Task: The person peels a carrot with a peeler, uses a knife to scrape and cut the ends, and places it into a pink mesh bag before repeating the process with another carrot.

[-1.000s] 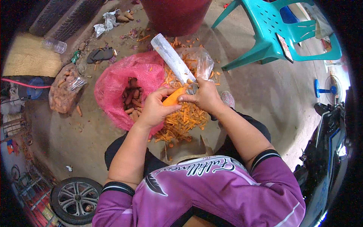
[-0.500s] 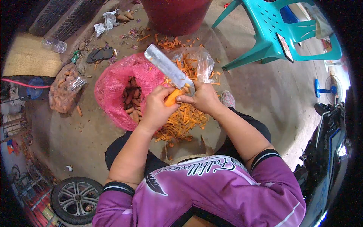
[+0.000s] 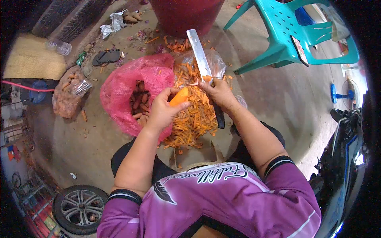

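Observation:
My left hand (image 3: 162, 110) grips a peeled orange sweet potato (image 3: 180, 96), its cut face turned up. My right hand (image 3: 220, 93) is closed round a large knife (image 3: 199, 53), with the broad blade pointing away from me and the black handle end below the palm. A thin piece of sweet potato is pinched near the blade's base. The blade stands apart from the sweet potato in my left hand. Beneath both hands spreads a heap of orange sweet potato sticks (image 3: 194, 119). At left, an open pink mesh sack (image 3: 115, 89) holds unpeeled sweet potatoes (image 3: 139, 99).
A clear plastic bag (image 3: 218, 65) lies behind the sticks, before a dark red tub (image 3: 186, 16). A green plastic chair (image 3: 278, 31) with a phone (image 3: 299, 50) stands right. Left are a bag of tubers (image 3: 68, 95), a slipper (image 3: 106, 57) and a wheel (image 3: 81, 209).
My right hand has moved right, and the knife has swung more upright, off the sweet potato. My left hand still holds the sweet potato, now tilted with its cut face showing.

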A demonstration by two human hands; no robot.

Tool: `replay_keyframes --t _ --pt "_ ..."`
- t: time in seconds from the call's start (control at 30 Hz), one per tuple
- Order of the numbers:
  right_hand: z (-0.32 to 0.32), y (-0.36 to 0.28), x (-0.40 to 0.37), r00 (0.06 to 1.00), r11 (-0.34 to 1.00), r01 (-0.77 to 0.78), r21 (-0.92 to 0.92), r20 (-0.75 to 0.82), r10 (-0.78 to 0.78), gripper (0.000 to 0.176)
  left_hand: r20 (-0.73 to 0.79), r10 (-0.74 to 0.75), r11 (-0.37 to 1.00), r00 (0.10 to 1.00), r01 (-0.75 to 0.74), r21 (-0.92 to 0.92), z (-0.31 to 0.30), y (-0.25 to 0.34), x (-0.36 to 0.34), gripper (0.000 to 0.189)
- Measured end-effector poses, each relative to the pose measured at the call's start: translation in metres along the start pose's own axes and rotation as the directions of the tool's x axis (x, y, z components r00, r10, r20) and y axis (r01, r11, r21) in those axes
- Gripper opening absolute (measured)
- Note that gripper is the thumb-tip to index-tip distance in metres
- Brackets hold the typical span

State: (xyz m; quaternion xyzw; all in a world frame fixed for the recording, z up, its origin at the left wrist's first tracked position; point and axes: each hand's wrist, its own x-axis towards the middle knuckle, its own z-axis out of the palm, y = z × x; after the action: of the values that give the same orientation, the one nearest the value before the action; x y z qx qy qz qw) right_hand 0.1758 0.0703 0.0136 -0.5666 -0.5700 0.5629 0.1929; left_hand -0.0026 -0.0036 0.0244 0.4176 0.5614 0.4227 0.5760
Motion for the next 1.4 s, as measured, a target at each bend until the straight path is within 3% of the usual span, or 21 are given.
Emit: replay_keyframes --t 0.07,0.1,0.13,0.17,0.23,0.27,0.33,0.37,0.4,0.5,0.6,0.73,0.9,1.03,1.1,1.13,1.23,1.27,1.4 --pt "0.006 -0.001 -0.007 0.993 0.993 0.11 0.04 0.036 -0.112 0.038 -0.035 -0.047 0.985 0.998 0.04 -0.17 -0.002 -0.011 0.006 0.036" --pt "0.008 -0.006 -0.012 0.984 0.984 0.164 0.062 0.054 -0.167 0.034 -0.005 -0.15 0.944 0.989 0.142 -0.297 -0.004 -0.009 0.006 0.033" --pt "0.005 -0.026 -0.019 0.982 0.995 -0.075 0.068 0.177 0.062 0.042 0.038 -0.245 0.877 0.969 0.238 -0.416 -0.005 -0.005 0.006 0.031" --pt "0.01 -0.02 -0.019 0.985 0.994 0.109 -0.022 0.135 -0.105 0.049 0.094 -0.329 0.786 0.94 0.327 -0.524 -0.005 -0.003 0.007 0.028" --pt "0.022 -0.01 -0.02 0.895 0.868 0.447 -0.217 0.093 -0.437 0.065 0.101 -0.327 0.715 0.94 0.316 -0.624 -0.001 -0.006 0.011 0.027" --pt "0.026 -0.007 -0.026 0.916 0.894 0.402 -0.197 0.101 -0.389 0.071 0.106 -0.332 0.636 0.937 0.306 -0.708 0.003 -0.011 0.014 0.028" --pt "0.031 -0.013 -0.036 0.921 0.861 0.39 -0.325 0.121 -0.371 0.072 0.05 -0.407 0.518 0.912 0.276 -0.809 0.007 -0.009 0.014 0.027" --pt "0.033 -0.017 -0.04 0.924 0.839 0.382 -0.387 0.129 -0.36 0.072 0.025 -0.44 0.517 0.898 0.276 -0.81 0.009 -0.007 0.014 0.026" --pt "0.033 -0.024 -0.043 0.96 0.873 0.277 -0.402 0.152 -0.235 0.075 0.001 -0.472 0.515 0.882 0.277 -0.811 0.011 -0.003 0.013 0.025" --pt "0.034 -0.029 -0.048 0.964 0.841 0.262 -0.474 0.097 -0.246 0.071 -0.01 -0.471 0.528 0.882 0.273 -0.804 0.015 -0.003 0.014 0.023" --pt "0.037 -0.015 -0.043 0.879 0.788 0.405 -0.464 -0.039 -0.475 0.069 0.027 -0.454 0.5 0.89 0.28 -0.82 0.017 -0.009 0.018 0.022" --pt "0.037 -0.017 -0.044 0.944 0.779 0.299 -0.551 0.05 -0.327 0.065 0.007 -0.464 0.534 0.886 0.286 -0.796 0.016 -0.017 0.019 0.021" --pt "0.042 -0.02 -0.044 0.98 0.773 0.197 -0.603 0.15 -0.133 0.064 -0.096 -0.616 0.408 0.782 0.213 -0.888 0.021 -0.02 0.02 0.02" --pt "0.047 -0.008 -0.042 0.961 0.856 0.268 -0.442 0.187 -0.204 0.055 -0.111 -0.636 0.358 0.764 0.165 -0.919 0.019 -0.019 0.021 0.019" --pt "0.044 0.0 -0.032 0.946 0.902 0.31 -0.301 0.19 -0.262 0.048 -0.098 -0.556 0.397 0.825 0.161 -0.904 0.02 -0.017 0.025 0.025" --pt "0.041 -0.002 -0.03 0.964 0.99 0.135 -0.051 0.236 -0.12 0.041 -0.09 -0.516 0.415 0.852 0.157 -0.896 0.02 -0.016 0.027 0.028" --pt "0.026 -0.003 -0.015 0.973 0.988 -0.13 0.087 0.204 0.111 0.041 -0.11 -0.526 0.453 0.843 0.168 -0.876 0.005 -0.02 0.026 0.026" --pt "0.023 -0.003 -0.014 0.986 0.988 -0.045 0.146 0.166 0.021 0.05 -0.16 -0.559 0.441 0.814 0.128 -0.888 0.006 -0.02 0.025 0.024" --pt "0.036 0.014 -0.013 0.951 0.92 0.285 -0.269 -0.039 -0.306 0.065 -0.227 -0.495 0.498 0.839 0.059 -0.865 0.006 -0.033 0.028 0.021"
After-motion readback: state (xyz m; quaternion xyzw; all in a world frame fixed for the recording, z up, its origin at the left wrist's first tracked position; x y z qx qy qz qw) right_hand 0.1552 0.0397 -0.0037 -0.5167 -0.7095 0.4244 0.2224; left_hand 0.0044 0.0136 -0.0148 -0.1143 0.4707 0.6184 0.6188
